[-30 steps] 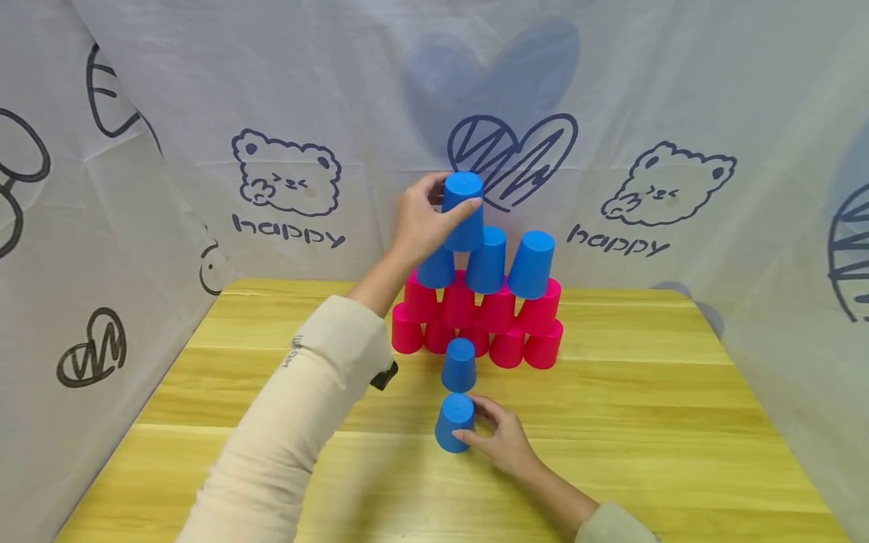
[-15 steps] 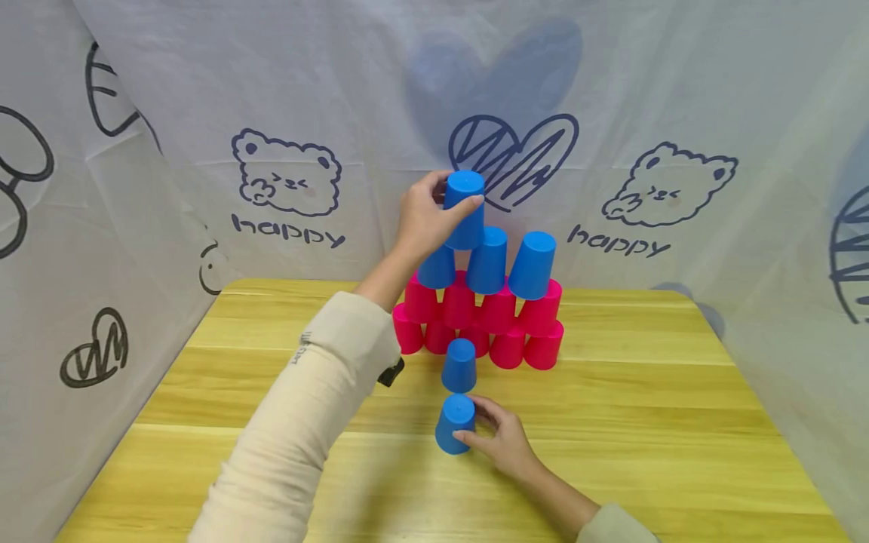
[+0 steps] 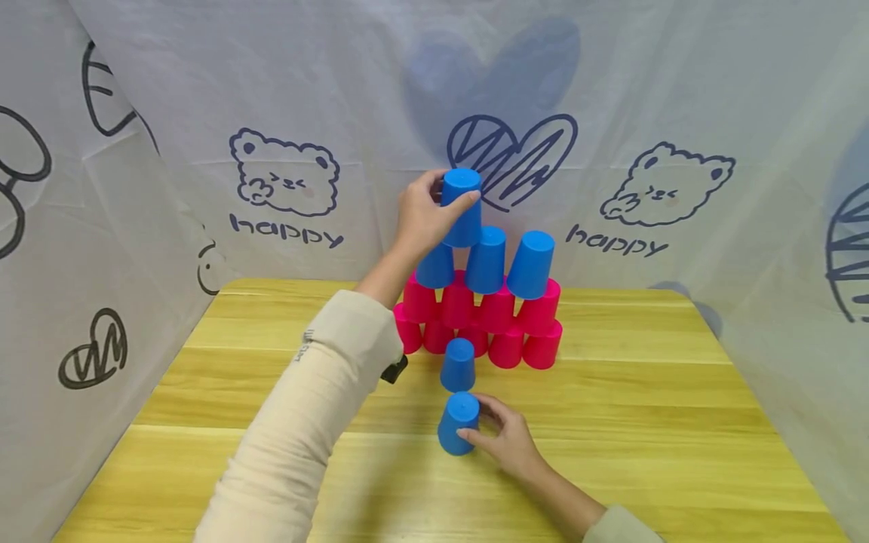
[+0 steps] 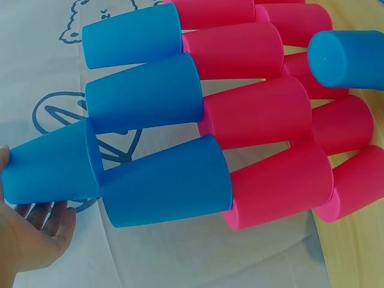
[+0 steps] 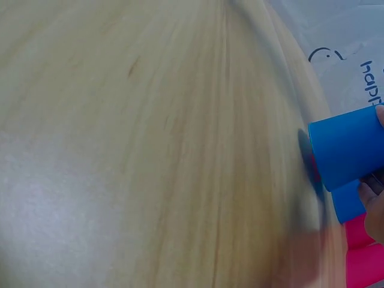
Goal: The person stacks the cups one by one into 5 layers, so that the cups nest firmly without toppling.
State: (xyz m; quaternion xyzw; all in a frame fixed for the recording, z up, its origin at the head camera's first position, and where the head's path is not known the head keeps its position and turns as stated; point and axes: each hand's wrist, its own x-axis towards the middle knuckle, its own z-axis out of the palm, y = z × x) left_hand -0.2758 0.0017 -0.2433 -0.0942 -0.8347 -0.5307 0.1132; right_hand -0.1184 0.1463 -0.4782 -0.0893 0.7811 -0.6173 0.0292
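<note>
My left hand point(image 3: 426, 216) grips an upside-down blue cup point(image 3: 461, 219) at the top of a cup pyramid. In the left wrist view, the wide end of that cup meets two blue cups of the row below, and my left fingers point(image 4: 51, 231) curl along its side. Nearer the front of the table, my right hand point(image 3: 509, 443) holds another upside-down blue cup point(image 3: 456, 426), thumb on the near side. That cup tilts slightly. Just beyond it stands a single blue cup point(image 3: 458, 366). The right wrist view catches my right hand point(image 5: 375, 216) at its edge.
Under the top cup lies a row of three blue cups point(image 3: 531, 264), then two rows of pink cups point(image 3: 505, 347), all upside down on the wooden table point(image 3: 645, 422). A white cloth point(image 3: 380, 90) with drawings hangs close behind the pyramid.
My right hand and its cup have shifted slightly to the right. The left hand's cup sits a touch higher in the view. The other cups stay where they were.
</note>
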